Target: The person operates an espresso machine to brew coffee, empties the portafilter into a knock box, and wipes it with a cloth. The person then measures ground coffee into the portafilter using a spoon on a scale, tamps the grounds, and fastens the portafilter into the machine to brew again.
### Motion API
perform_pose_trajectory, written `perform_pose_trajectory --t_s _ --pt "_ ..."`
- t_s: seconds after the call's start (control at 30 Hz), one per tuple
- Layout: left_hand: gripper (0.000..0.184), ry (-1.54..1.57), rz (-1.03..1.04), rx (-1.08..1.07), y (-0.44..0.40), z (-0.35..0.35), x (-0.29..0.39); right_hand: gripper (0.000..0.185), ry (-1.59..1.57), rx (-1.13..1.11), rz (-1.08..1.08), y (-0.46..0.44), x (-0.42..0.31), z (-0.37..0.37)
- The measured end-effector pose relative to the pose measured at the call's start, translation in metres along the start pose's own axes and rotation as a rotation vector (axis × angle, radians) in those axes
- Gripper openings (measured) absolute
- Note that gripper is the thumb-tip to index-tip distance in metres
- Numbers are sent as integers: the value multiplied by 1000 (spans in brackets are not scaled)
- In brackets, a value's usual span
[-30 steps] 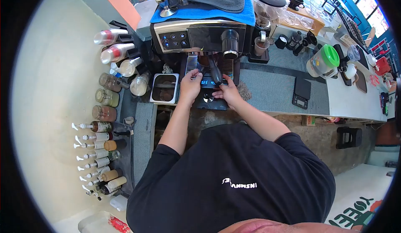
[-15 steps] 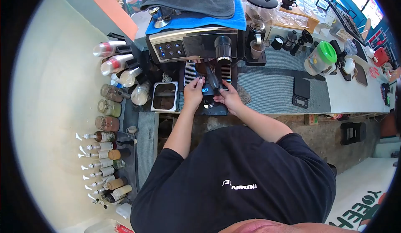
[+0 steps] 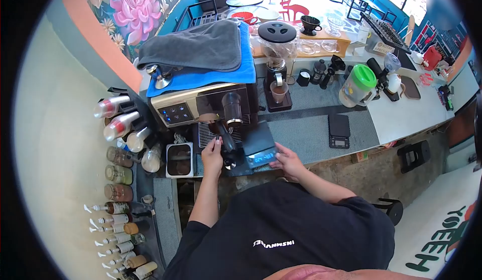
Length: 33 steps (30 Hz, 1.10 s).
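Observation:
My right hand [image 3: 288,160] grips the right edge of a dark scale [image 3: 259,144] with a lit blue display, held just right of the espresso machine's drip tray [image 3: 207,134]. My left hand [image 3: 213,155] is closed near the front of that tray, beside the portafilter's black handle [image 3: 227,138]; what its fingers pinch, if anything, is too small to make out. The portafilter lies over the tray under the espresso machine [image 3: 173,110]. A shiny round tamper-like piece [image 3: 230,164] sits between my hands on a black mat.
A steel container of coffee grounds [image 3: 179,153] stands left of my left hand. Behind the scale is a grinder [image 3: 277,69] with a cup. Another black scale [image 3: 339,131] and a green-lidded jug [image 3: 358,87] are to the right. Syrup bottles [image 3: 118,207] line the left side.
The lit scale has come out from the drip tray to the right with my right hand. My left hand stays near the tray's front. The view has tilted up and turned right.

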<state>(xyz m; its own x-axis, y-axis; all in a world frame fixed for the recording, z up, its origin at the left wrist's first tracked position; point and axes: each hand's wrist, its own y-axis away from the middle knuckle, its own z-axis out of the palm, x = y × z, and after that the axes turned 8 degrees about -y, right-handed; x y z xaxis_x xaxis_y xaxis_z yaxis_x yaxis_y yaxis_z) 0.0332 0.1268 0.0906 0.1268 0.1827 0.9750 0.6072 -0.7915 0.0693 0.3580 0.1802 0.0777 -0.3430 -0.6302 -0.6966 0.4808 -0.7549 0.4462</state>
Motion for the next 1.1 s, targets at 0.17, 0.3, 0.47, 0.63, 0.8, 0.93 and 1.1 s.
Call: perform_pose_trajectory --t_s 0.17,0.3,0.47,0.63,0.8,0.93,1.1 --pt "33 44 -48 59 -7 5 -22 61 0 169 -13 24 -24 -60" --pt "35 31 -66 72 -3 8 -26 60 2 209 -35 -5 -20 -112" --pt "21 -51 -9 140 5 13 -11 56 58 286 93 -28 -24 -138" --pt "22 -268 -69 205 15 10 6 47 875 278 102 -50 -44 -150" --pt "30 -254 85 300 28 12 2 35 1387 -77 -149 -46 -124 -76" --pt "39 -359 -8 341 36 -1 -36 34 693 -582 201 -57 -151 22" --pt "37 -268 -22 247 58 2 -31 39 73 -661 292 -58 -112 145"
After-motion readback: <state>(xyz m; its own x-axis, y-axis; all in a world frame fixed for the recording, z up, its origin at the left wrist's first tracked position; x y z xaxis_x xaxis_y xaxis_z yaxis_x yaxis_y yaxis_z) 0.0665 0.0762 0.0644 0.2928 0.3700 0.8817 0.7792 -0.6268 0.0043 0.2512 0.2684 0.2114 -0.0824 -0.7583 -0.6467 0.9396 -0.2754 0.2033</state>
